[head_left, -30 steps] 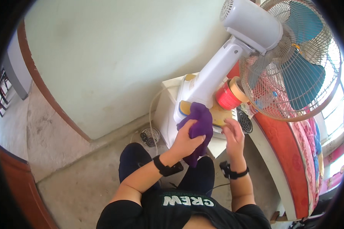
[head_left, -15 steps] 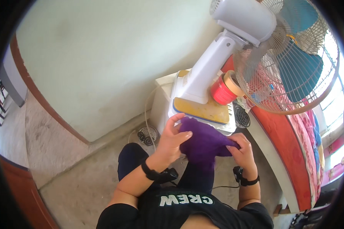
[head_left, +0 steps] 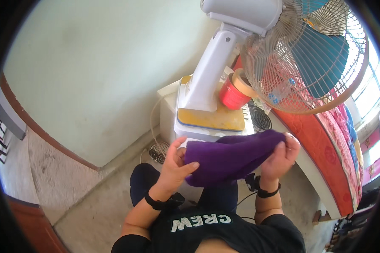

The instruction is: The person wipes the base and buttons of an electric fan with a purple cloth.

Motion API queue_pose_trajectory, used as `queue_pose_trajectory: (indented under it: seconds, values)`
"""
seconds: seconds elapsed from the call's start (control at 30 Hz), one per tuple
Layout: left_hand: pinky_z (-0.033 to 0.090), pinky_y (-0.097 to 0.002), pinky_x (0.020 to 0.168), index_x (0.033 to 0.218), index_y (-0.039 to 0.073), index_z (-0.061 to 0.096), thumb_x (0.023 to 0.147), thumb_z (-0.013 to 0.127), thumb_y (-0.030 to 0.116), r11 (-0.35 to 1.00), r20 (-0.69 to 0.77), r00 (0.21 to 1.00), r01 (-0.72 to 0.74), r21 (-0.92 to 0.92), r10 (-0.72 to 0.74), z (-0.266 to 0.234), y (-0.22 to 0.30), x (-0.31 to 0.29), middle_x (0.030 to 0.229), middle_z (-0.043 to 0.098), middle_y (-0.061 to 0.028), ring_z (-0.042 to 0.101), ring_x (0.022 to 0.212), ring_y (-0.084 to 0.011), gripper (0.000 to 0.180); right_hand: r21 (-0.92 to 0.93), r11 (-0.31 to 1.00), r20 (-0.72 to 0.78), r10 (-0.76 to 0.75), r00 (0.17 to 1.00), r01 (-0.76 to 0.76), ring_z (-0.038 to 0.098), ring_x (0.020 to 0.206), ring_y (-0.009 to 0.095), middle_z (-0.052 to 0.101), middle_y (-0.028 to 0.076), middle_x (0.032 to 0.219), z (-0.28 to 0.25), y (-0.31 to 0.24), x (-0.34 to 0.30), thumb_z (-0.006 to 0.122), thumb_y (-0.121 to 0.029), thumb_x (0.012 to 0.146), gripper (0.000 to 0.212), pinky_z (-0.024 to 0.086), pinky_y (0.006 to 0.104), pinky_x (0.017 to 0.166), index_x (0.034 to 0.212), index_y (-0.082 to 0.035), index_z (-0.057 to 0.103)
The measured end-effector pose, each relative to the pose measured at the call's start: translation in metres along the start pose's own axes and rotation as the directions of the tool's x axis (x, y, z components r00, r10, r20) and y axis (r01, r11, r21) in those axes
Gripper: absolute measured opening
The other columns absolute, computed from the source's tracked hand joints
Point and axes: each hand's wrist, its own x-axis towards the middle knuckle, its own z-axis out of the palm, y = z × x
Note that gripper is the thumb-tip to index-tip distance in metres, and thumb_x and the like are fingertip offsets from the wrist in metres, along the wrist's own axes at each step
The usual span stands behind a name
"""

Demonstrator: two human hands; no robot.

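A purple cloth [head_left: 232,157] is stretched between both hands in front of my chest. My left hand [head_left: 175,168] grips its left end, fingers curled around the fabric. My right hand [head_left: 283,154] pinches the cloth's right end, slightly higher. Just beyond the cloth stands a white table fan [head_left: 211,71] with a yellowed base [head_left: 209,120], blue blades and a wire cage [head_left: 308,59]. Neither hand touches the fan.
The fan sits on a white box-like stand [head_left: 166,114] by a pale wall. A red cup-shaped container [head_left: 231,95] with a tape roll stands beside the fan's base. A red mattress edge [head_left: 321,143] runs along the right. A cable trails on the concrete floor [head_left: 93,211].
The cloth came off the fan's base and neck and moved toward me. Both hands now hold it spread out between them, and the view has shifted closer to the fan.
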Motion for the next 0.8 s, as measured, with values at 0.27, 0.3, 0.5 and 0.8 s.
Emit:
queue_pose_trajectory:
  seconds: [0.27,0.3,0.5,0.8]
  values:
    - [0.049,-0.0304,0.089,0.137,0.000,0.036,0.078,0.077,0.008,0.978,-0.032,0.996,0.093,0.184,-0.089,-0.013,-0.018,-0.003,0.111,0.058,-0.0106,0.059,0.100,-0.0170,0.072,0.039,0.955,0.191,0.281,0.941,-0.293,0.052,0.077,0.009,0.057,0.005,0.094,-0.028,0.021,0.015,0.051,0.002,0.093,0.012,0.044,0.0225,0.068,0.103,-0.004,0.054]
    - [0.049,-0.0304,0.089,0.137,0.000,0.036,0.078,0.077,0.008,0.978,-0.036,0.995,0.100,0.181,-0.095,-0.011,-0.013,-0.006,0.111,0.058,-0.0106,0.059,0.100,-0.0170,0.072,0.034,0.954,0.190,0.287,0.939,-0.299,0.052,0.077,0.009,0.057,0.005,0.094,-0.021,0.004,0.015,0.051,0.002,0.093,0.012,0.044,0.0225,0.068,0.103,-0.004,0.054]
    - [0.049,-0.0371,0.075,0.128,0.012,0.053,0.063,0.086,0.036,0.143,0.248,0.967,-0.238,0.961,-0.055,-0.024,-0.046,0.004,0.093,0.056,-0.0154,0.060,0.084,-0.0324,0.077,0.088,0.986,0.011,-0.139,0.990,0.138,0.055,0.083,0.015,0.055,0.011,0.101,-0.004,-0.020,-0.001,0.045,0.006,0.091,0.014,0.049,0.0272,0.075,0.102,-0.002,0.050]
    - [0.043,-0.0376,0.088,0.096,0.006,0.067,0.071,0.078,0.015,0.740,0.174,0.969,-0.248,0.625,0.177,-0.033,-0.067,0.011,0.102,0.056,-0.0126,0.053,0.102,-0.0305,0.029,-0.473,0.598,0.858,0.147,0.492,0.647,0.056,0.107,0.036,0.058,0.018,0.113,-0.018,0.058,-0.026,0.067,-0.008,0.080,0.034,0.044,0.0424,0.093,0.112,-0.002,0.060]
